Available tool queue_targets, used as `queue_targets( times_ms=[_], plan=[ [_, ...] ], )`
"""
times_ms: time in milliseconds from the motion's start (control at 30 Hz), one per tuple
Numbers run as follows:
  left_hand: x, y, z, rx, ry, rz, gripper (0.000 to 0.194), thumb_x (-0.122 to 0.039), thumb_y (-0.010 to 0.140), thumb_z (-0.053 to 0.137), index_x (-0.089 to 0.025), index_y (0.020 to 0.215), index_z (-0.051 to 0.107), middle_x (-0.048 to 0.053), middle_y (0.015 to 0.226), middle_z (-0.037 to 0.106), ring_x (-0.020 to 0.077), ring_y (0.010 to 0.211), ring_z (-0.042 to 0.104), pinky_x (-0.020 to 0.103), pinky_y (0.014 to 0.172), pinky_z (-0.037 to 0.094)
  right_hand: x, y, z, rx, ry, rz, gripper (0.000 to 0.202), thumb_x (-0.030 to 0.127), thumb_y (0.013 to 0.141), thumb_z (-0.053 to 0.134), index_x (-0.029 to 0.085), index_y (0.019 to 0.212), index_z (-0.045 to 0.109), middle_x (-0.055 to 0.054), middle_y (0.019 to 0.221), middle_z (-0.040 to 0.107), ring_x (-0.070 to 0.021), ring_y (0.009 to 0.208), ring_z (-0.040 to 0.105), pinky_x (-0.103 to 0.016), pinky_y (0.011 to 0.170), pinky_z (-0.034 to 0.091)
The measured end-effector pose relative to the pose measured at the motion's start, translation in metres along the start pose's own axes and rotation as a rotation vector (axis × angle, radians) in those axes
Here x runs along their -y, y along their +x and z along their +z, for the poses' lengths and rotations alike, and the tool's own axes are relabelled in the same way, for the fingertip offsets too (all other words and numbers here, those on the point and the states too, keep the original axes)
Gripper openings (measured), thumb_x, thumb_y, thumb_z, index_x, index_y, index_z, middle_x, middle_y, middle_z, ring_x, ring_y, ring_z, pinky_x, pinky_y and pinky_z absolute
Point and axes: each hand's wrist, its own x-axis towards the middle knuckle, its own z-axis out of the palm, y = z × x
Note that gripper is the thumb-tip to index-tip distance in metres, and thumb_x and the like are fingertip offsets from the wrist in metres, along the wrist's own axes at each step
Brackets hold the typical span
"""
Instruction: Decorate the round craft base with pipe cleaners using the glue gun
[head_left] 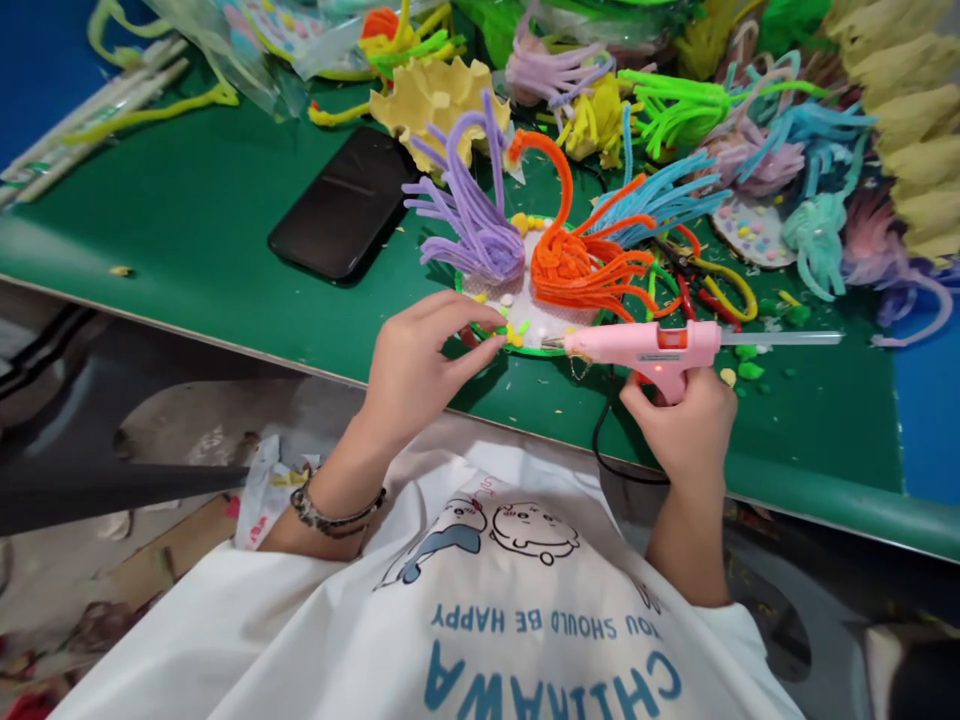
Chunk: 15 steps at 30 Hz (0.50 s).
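Observation:
In my right hand [691, 428] is a pink glue gun [630, 342], with a clear glue stick [787, 339] poking out of its back. Its metal nozzle reaches over the front rim of a white base [534, 318] edged in green. My left hand [420, 350] is pinched at the front left of this base, beside small yellow and green bits [516, 333]; anything between its fingertips is too small to make out. On the base stand an orange pipe-cleaner swan [574, 265] and a purple pipe-cleaner swan [484, 235]. Blue pipe-cleaner strands [656, 195] spread out behind the orange one.
A black phone [345, 205] lies on the green table [202, 215] to the left. Scissors with yellow and red handles [724, 290] rest right of the base. More pipe-cleaner figures [682, 110] crowd the back. A black cord [600, 430] hangs over the front edge.

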Motion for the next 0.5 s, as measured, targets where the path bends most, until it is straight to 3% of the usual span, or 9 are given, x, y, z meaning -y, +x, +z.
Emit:
queue_targets(
  times_ms=[233,500],
  plan=[
    [-0.0102,0.0005,-0.0017,0.043,-0.027,-0.052,0.012,-0.023,0.092,0.063,-0.023,0.092,0.075,0.001,0.090,0.074,0.0115,0.077,0.067,0.019,0.064,0.051,-0.0054,0.0022,-0.0019,0.020,-0.032,0.011,0.023,0.045,0.062,0.056,0.026,0.063,0.043,0.002,0.052,0.040,-0.0174,0.053,0.043,-0.033,0.058,0.039],
    [-0.0111,0.0031,-0.0070,-0.013,-0.003,-0.027,0.010,-0.020,0.091,0.065,-0.022,0.093,0.075,0.001,0.093,0.073,0.0104,0.074,0.065,0.019,0.064,0.052,-0.0080,-0.0010,-0.0008,0.006,-0.089,-0.026,0.020,0.042,0.066,0.056,0.022,0.069,0.054,-0.002,0.058,0.047,-0.0198,0.058,0.049,-0.033,0.059,0.041]
  ],
)
